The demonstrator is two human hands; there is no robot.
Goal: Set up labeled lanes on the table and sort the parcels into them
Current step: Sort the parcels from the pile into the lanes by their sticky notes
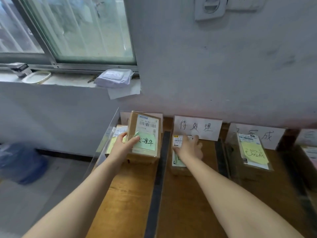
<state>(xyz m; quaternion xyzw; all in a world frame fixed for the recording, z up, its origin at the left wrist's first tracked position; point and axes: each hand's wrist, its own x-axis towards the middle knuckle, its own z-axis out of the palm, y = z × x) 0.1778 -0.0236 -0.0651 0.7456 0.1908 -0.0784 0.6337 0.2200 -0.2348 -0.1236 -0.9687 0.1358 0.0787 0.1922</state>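
So the left hand (123, 143) grips the brown box (145, 134) by its left edge. It's tipped up in the leftmost lane of the desk (128, 194), long axis running toward the wall. The right hand (190, 148) lies palm-down on a second box (178, 169) in the middle lane, can't tell if it's gripping.

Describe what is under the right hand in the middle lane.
The right hand rests on a brown parcel. Its barcode label shows left of the hand, and a strip of pale green note by the wrist; hand and forearm cover the note's writing.
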